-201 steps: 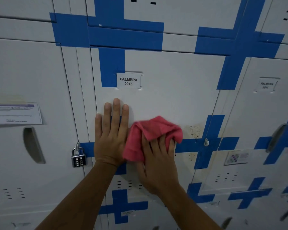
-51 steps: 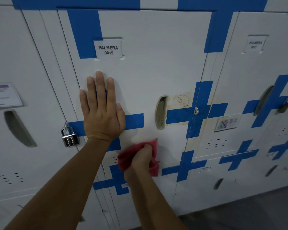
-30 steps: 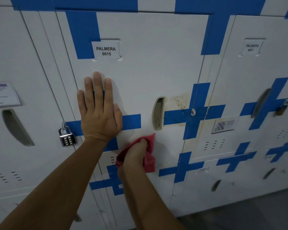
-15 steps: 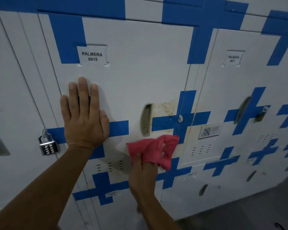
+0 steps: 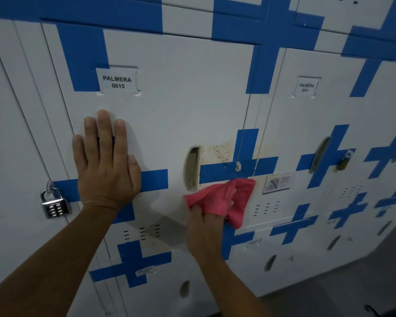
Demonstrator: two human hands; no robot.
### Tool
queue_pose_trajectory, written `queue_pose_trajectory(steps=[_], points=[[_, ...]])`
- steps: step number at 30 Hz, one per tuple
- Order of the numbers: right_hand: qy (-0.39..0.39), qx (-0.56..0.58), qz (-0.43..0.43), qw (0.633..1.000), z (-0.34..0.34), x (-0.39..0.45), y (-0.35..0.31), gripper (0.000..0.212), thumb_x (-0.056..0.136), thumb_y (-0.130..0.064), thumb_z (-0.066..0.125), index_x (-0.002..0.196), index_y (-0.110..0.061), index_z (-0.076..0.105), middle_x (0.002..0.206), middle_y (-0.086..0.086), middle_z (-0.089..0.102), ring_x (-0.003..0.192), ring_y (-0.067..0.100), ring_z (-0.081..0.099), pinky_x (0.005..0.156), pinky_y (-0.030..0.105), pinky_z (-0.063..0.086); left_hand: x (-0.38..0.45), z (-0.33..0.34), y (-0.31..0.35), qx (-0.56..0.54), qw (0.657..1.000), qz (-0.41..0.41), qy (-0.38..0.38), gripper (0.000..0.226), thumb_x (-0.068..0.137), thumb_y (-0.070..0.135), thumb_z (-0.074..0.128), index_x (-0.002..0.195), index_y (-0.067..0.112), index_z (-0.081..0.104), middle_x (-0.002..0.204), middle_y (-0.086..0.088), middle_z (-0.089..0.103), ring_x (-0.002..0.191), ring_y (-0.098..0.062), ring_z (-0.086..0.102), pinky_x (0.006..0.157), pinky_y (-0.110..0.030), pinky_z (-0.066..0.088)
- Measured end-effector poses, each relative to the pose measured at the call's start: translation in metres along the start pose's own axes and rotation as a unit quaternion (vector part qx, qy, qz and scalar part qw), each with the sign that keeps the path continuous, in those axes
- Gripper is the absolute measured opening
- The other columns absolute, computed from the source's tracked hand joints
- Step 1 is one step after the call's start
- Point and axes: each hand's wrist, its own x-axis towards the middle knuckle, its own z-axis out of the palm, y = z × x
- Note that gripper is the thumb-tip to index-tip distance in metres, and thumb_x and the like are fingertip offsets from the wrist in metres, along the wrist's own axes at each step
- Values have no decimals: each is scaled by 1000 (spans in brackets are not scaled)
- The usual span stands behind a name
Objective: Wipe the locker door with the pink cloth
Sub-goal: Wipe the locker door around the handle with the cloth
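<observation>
Pink cloth (image 5: 222, 200), bunched in the grip of the right hand (image 5: 204, 227), whose fingers curl under its lower edge and press it to the locker door (image 5: 181, 106). The cloth lies at the door's lower right, just below the blue tape cross (image 5: 245, 165) and to the lower right of the recessed handle (image 5: 191, 171); its right corner overlaps the seam with the neighbouring door. A second ago the cloth was low and left of the handle; it has since swept rightward and up, so the stroke now reaches the latch side. This suggests the lower band is largely covered, while the brown speckled stain (image 5: 220, 152) above the tape remains unwiped. The cloth's long axis runs roughly horizontal, tilting upward toward its right corner, which points at the seam. The left hand (image 5: 105, 165) stays flat, fingers straight and pointing up, bracing the door's left half near the padlock (image 5: 54, 205), below the label "PALMERA 0015" (image 5: 117, 82).
</observation>
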Motion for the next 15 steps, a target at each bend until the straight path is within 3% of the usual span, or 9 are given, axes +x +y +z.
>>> queue_pose_trajectory(steps=[2,4,7,9,12,13,15], points=[[-15,-35,-9,999,1,-5,8,49,77,-57,47,115,-25,48,112,2,48,96,33,63,78,37,57,0,-1,0,-1,1000,-1,0,66,100,28,29,157,4,7,160,-28,17,152,-28,-10,123,-47,-4],[-10,-14,15,1000,-12,13,6,68,79,-54,49,130,-10,45,105,8,57,88,29,65,68,26,53,0,-1,1,-3,1000,-3,-5,66,100,28,29,157,4,7,160,-28,17,151,-28,-11,123,-47,-5],[32,-11,4,999,-40,45,-9,37,91,-29,53,120,-6,50,92,6,58,79,21,59,70,32,49,0,-1,2,-7,1000,-3,-10,66,100,28,30,157,4,5,160,-28,16,151,-27,-12,123,-47,-5],[53,0,-2,999,-46,59,-14,48,86,-36,54,124,-7,47,99,6,56,86,21,58,82,40,51,0,-2,2,-9,1000,-5,-13,67,100,28,30,156,5,4,160,-28,15,151,-27,-13,123,-47,-6],[36,-18,14,999,-33,47,1,63,87,-36,59,138,-5,37,94,2,58,75,13,61,62,25,53,1,-3,3,-16,999,-15,-26,68,100,29,27,157,6,-1,161,-28,13,151,-27,-14,123,-47,-7],[25,-24,16,999,-25,37,7,66,89,-34,60,141,-4,34,96,2,59,76,11,62,64,22,54,2,-4,3,-15,999,-16,-30,68,99,29,27,157,7,-2,161,-28,13,151,-27,-14,123,-47,-7],[-3,-51,-16,999,-11,15,17,72,91,-28,61,150,-11,22,118,-2,55,98,9,61,85,23,56,3,-7,3,-14,999,-14,-40,68,99,29,27,156,6,-3,161,-28,12,151,-28,-13,122,-49,-6]])
